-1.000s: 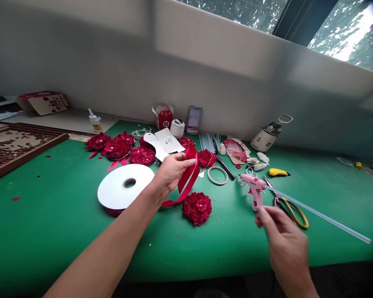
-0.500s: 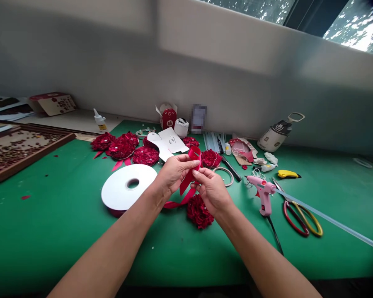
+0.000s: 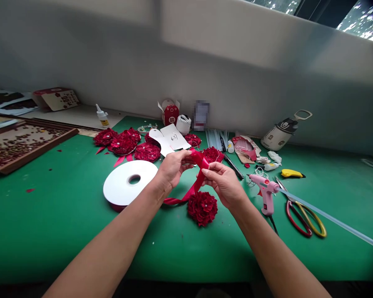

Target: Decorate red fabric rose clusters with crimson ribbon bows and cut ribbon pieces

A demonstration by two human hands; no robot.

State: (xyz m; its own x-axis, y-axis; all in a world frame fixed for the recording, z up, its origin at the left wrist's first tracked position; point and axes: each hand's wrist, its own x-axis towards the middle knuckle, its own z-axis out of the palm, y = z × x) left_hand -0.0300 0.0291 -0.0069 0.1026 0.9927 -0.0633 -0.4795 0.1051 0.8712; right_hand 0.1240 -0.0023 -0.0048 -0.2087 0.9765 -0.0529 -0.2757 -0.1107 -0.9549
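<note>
Between my two hands a red ribbon (image 3: 198, 158) is stretched in a short span. My left hand (image 3: 174, 167) pinches it at the upper left end of that span. Thumb and fingers of my right hand (image 3: 222, 182) grip it on the right. From there the ribbon curves down and left toward a large white spool (image 3: 121, 184), which lies flat on the green table (image 3: 161, 248). Just below my right hand sits a red fabric flower (image 3: 202, 208) with a small pearl-like centre.
Several red flowers (image 3: 123, 142) lie behind the spool. To the right are a pink glue gun (image 3: 267, 190) with a long glue stick, scissors (image 3: 298, 211), a yellow cutter (image 3: 292, 173) and a black marker (image 3: 233, 166). A wooden tray (image 3: 37, 153) stands at the left.
My hands have moved apart, my right hand going right, and the ribbon between them is spread out wider. The view has shifted slightly, and the near flower now shows more fully.
</note>
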